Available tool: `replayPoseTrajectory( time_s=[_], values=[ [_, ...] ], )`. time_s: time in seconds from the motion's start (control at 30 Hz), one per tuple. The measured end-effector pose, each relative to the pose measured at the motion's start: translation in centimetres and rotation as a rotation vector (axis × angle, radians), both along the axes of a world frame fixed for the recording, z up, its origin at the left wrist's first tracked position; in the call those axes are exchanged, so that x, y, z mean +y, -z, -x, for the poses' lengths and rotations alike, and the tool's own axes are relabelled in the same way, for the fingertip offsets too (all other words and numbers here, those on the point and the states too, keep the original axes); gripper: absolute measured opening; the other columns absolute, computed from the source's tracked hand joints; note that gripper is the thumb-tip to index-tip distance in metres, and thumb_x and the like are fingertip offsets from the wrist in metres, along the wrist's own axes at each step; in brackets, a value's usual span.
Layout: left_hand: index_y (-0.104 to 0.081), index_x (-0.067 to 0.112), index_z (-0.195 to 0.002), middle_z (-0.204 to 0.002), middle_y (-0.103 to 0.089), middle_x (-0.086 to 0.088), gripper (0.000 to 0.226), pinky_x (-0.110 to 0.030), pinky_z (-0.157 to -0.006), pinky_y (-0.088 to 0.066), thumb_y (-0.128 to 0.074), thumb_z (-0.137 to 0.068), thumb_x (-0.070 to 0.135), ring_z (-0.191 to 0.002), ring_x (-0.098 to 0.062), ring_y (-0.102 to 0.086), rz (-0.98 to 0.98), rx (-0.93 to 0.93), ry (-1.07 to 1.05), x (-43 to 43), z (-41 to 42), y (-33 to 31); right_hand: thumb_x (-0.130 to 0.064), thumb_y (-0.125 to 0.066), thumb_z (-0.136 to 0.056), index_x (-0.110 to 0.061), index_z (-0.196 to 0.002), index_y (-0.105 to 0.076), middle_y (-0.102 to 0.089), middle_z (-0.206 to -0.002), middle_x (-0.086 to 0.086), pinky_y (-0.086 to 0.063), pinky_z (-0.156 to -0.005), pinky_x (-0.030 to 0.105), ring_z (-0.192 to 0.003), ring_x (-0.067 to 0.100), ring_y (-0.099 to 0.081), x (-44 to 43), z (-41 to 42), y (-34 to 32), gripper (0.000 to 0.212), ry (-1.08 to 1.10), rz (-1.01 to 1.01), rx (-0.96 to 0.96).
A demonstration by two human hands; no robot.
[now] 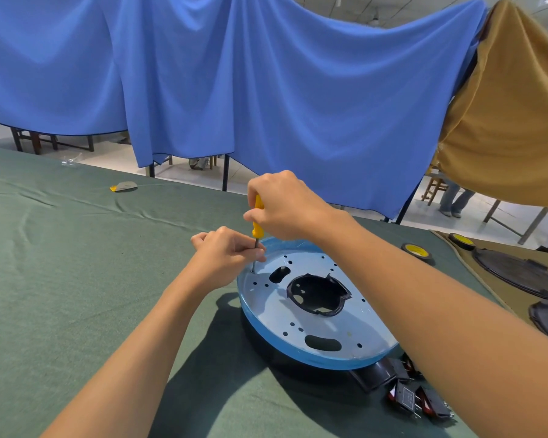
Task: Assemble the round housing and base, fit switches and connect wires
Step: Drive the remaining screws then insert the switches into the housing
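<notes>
My green table holds the round blue housing, some black switches beside it, a tape roll and a brown mat.

Flat round blue-filmed metal plate sits atop black round housing, cutouts up, rim hole just below left fingers. Upright yellow-handled screwdriver, shaft pinched between those fingers. Heaped black rocker switches lie well apart from them.
</notes>
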State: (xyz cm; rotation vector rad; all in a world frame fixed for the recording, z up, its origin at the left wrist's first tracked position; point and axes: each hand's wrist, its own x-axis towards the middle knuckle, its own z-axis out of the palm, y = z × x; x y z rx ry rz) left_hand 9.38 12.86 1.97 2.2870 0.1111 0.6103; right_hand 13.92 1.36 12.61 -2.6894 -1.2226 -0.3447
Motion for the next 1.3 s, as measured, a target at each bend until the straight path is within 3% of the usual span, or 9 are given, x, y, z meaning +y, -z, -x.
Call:
replayPoseTrajectory(
  time_s=[0.2,0.37,0.47,0.63,0.73,0.9,1.07,1.2,1.3],
  values=[
    [-0.08,0.021,-0.074,-0.064,-0.072,0.004,0.011,-0.04,-0.096,-0.027,-0.079,-0.081,0.03,-0.081,-0.015,-0.062,0.053,-0.1,-0.088,-0.8,0.1,0.1,-0.042,-0.05,-0.095,-0.018,-0.077,-0.036,-0.031,-0.072,-0.001,-0.034,-0.069,0.037,-0.082,0.03,-0.04,-0.3,0.1,1.0,0.034,0.157,-0.026,-0.03],
    [-0.079,0.032,-0.078,-0.049,-0.06,0.026,0.013,-0.041,-0.097,-0.028,-0.072,-0.088,0.031,-0.072,0.001,-0.053,-0.005,-0.012,-0.054,-0.4,-0.1,-0.1,-0.034,-0.059,-0.09,-0.018,-0.102,-0.054,-0.048,-0.098,0.001,-0.038,-0.067,0.033,-0.094,0.027,-0.051,-0.4,0.1,0.3,0.02,-0.003,0.003,0.004],
    [-0.078,0.033,-0.079,-0.063,-0.07,0.016,0.015,-0.04,-0.101,-0.029,-0.069,-0.091,0.03,-0.082,0.0,-0.059,-0.02,0.009,-0.034,-0.4,-0.1,-0.1,-0.028,-0.061,-0.091,-0.019,-0.094,-0.055,-0.054,-0.1,0.007,-0.035,-0.063,0.032,-0.094,0.029,-0.052,-0.3,0.1,0.0,0.011,-0.019,0.0,-0.001],
    [-0.079,0.018,-0.074,-0.071,-0.074,-0.007,0.013,-0.052,-0.098,-0.042,-0.081,-0.08,0.03,-0.082,-0.022,-0.067,0.101,-0.085,-0.05,-0.5,0.1,0.0,-0.035,-0.055,-0.094,-0.014,-0.069,-0.035,-0.033,-0.073,0.003,-0.033,-0.06,0.034,-0.08,0.031,-0.041,-0.2,0.3,0.3,0.039,0.118,-0.009,-0.03],
    [-0.08,0.017,-0.074,-0.071,-0.074,-0.007,0.014,-0.051,-0.099,-0.04,-0.08,-0.081,0.029,-0.083,-0.023,-0.066,0.071,-0.082,-0.054,-0.6,0.1,0.0,-0.041,-0.052,-0.096,-0.018,-0.066,-0.031,-0.033,-0.072,0.002,-0.032,-0.062,0.036,-0.078,0.03,-0.04,-0.5,0.4,0.6,0.043,0.149,0.014,-0.008],
    [-0.08,0.02,-0.078,-0.072,-0.072,-0.01,0.016,-0.041,-0.091,-0.036,-0.072,-0.087,0.031,-0.075,-0.021,-0.056,0.052,-0.032,-0.011,-0.1,0.1,0.0,-0.026,-0.061,-0.09,-0.016,-0.097,-0.054,-0.055,-0.102,0.007,-0.032,-0.055,0.03,-0.088,0.026,-0.051,-0.4,0.1,-0.1,0.014,-0.007,0.041,0.021],
    [-0.08,0.02,-0.08,-0.077,-0.075,-0.007,0.013,-0.045,-0.099,-0.042,-0.074,-0.087,0.029,-0.087,-0.022,-0.065,0.089,-0.021,0.037,-0.1,0.2,0.2,-0.038,-0.06,-0.092,-0.018,-0.068,-0.032,-0.033,-0.075,0.002,-0.025,-0.051,0.031,-0.067,0.02,-0.036,-0.3,0.4,-0.2,0.042,0.113,0.019,0.003],
    [-0.08,0.014,-0.076,-0.067,-0.074,-0.001,0.009,-0.043,-0.081,-0.05,-0.081,-0.08,0.023,-0.07,-0.023,-0.066,0.151,-0.084,0.022,-0.4,0.1,0.5,-0.04,-0.053,-0.095,-0.019,-0.066,-0.028,-0.031,-0.073,0.001,-0.028,-0.057,0.034,-0.079,0.028,-0.038,-0.3,0.6,0.1,0.044,0.162,0.041,-0.009],
    [-0.08,0.016,-0.074,-0.062,-0.069,-0.01,0.012,-0.032,-0.06,-0.038,-0.077,-0.084,0.023,-0.05,-0.014,-0.043,0.108,-0.058,0.051,0.0,0.0,0.4,-0.035,-0.058,-0.092,-0.015,-0.082,-0.048,-0.05,-0.088,0.006,-0.03,-0.057,0.031,-0.087,0.028,-0.046,-0.2,0.6,-0.5,0.025,0.036,0.068,-0.002]
  ],
)
